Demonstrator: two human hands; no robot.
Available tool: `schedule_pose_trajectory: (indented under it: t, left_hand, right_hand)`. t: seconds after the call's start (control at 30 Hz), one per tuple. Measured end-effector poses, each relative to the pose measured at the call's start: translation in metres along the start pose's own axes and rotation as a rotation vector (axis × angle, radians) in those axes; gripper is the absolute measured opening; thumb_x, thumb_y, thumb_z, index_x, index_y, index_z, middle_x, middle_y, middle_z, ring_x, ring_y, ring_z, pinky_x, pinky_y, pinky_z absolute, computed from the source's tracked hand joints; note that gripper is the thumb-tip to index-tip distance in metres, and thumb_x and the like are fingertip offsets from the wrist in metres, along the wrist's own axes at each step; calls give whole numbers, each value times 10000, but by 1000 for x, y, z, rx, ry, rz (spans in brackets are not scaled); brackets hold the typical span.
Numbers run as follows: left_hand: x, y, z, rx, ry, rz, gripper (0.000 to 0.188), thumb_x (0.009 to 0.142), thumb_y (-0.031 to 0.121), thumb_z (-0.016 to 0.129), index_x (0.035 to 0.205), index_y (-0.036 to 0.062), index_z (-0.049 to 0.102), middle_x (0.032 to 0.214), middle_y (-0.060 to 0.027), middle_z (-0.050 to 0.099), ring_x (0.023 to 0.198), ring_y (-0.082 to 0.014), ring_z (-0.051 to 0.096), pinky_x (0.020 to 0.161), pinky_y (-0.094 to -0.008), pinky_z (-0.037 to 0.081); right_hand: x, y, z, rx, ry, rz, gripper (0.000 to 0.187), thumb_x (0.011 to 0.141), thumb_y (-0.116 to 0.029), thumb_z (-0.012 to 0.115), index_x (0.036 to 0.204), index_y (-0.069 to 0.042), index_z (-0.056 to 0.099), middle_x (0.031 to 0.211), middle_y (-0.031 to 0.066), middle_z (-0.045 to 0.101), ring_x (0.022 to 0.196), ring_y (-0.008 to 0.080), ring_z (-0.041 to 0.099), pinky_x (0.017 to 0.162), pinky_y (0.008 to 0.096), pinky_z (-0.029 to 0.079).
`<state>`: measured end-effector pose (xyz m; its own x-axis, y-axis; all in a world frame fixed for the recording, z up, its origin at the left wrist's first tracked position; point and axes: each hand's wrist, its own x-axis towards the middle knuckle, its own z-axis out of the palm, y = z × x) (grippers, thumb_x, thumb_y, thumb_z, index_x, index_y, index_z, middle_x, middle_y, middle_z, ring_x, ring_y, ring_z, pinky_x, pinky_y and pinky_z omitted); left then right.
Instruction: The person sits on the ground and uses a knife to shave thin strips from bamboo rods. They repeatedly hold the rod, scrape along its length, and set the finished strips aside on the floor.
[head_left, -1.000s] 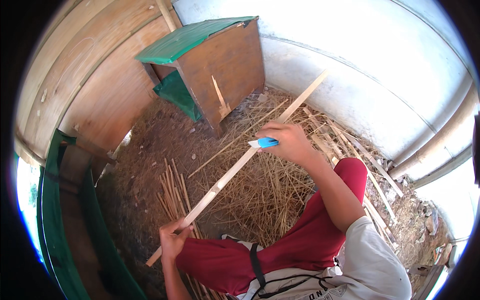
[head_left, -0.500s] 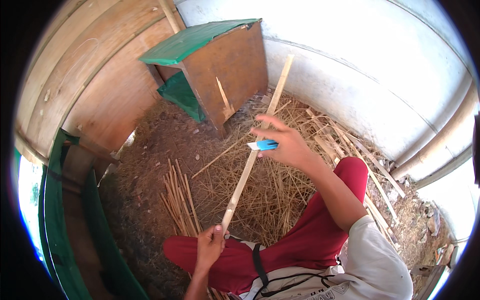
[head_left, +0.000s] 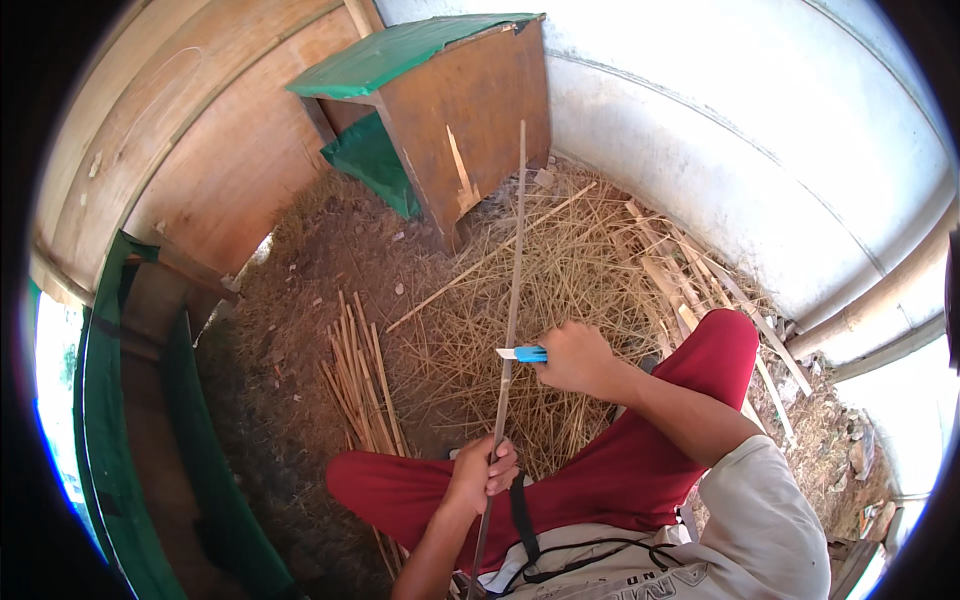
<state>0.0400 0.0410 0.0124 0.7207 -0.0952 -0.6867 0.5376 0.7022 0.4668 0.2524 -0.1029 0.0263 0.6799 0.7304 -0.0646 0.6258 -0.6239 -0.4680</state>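
Observation:
A long thin bamboo strip rises from my lap, its narrow edge facing up. Closed around its lower part is my left hand, just above my crossed legs. My right hand is a fist around the blue handle of a utility knife. The knife's short pale blade lies at the strip, about midway up its length; whether it bites into the bamboo I cannot tell.
Thin cut sticks lie bundled on the dirt at left. Shavings cover the ground ahead, with wider slats at right. A wooden cabinet with a green top stands by the white wall. Green sheeting edges the left.
The strip has turned from its broad face to its narrow edge, and its lower end has slid down past my left hand. My right hand came down with the knife, fingers now curled in.

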Motion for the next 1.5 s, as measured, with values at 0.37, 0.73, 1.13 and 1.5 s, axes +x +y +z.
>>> schedule_pose_trajectory:
  t: [0.37, 0.73, 1.13, 1.5]
  left_hand:
    - [15, -5, -38, -554, -555, -223, 294, 1009, 193, 390, 727, 130, 447, 484, 50, 380, 360, -67, 346, 333, -216, 270]
    - [14, -1, -37, -484, -604, -214, 325, 1033, 268, 431, 746, 116, 444, 504, 47, 369, 380, -73, 337, 349, -216, 277]
    - [13, -6, 7, 718, 569, 602, 484, 1088, 354, 409, 729, 45, 507, 569, -2, 425, 498, -83, 390, 462, -281, 317]
    - [18, -18, -2, 714, 584, 505, 502, 1091, 337, 365, 725, 20, 497, 573, -13, 426, 508, -113, 398, 489, -312, 350]
  right_hand:
    - [5, 10, -2, 174, 101, -57, 205, 787, -233, 685, 711, -45, 713, 623, 174, 637, 606, 368, 653, 598, 459, 537]
    - [8, 0, -9, 124, 120, -77, 254, 783, -258, 682, 668, -31, 685, 690, 165, 665, 672, 357, 683, 616, 467, 553]
    - [7, -12, 3, 50, 25, -1, 243, 812, -245, 642, 731, -27, 713, 651, 212, 647, 642, 404, 676, 618, 489, 555]
    - [20, -10, 21, -62, -55, 40, 156, 751, -140, 633, 735, 3, 692, 712, 198, 669, 678, 362, 699, 621, 459, 560]
